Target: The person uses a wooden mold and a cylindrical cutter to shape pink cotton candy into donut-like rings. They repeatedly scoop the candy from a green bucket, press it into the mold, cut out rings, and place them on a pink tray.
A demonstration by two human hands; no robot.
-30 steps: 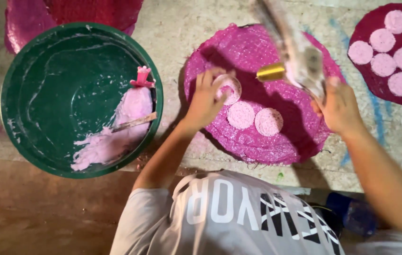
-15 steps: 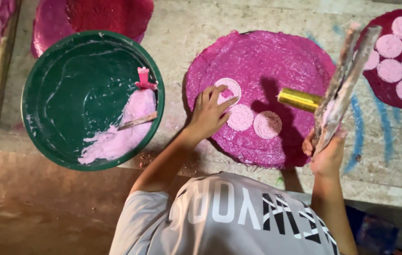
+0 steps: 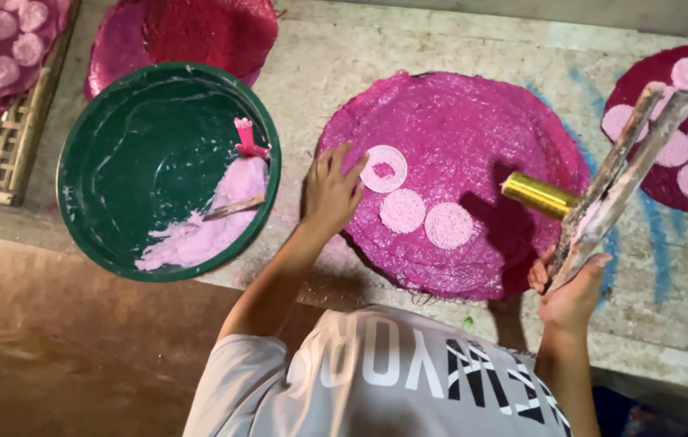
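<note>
Three pale discs (image 3: 403,210) lie on the magenta mat (image 3: 473,121); the left hand (image 3: 329,193), fingers spread, touches the topmost (soft, probably fragile—lift by edges). Right of the mat, the right hand (image 3: 572,291) grips a stick tool (image 3: 615,190).

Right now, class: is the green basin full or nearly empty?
Nearly empty. The green basin shows mostly bare, smeared bottom; only a patch of pink paste lies near its rim.

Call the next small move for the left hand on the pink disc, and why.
Probably lift the left hand clear: its fingertips rest at the edge of the third pale pink disc on the round magenta mat, beside two others; right hand holds the wooden tool.
</note>
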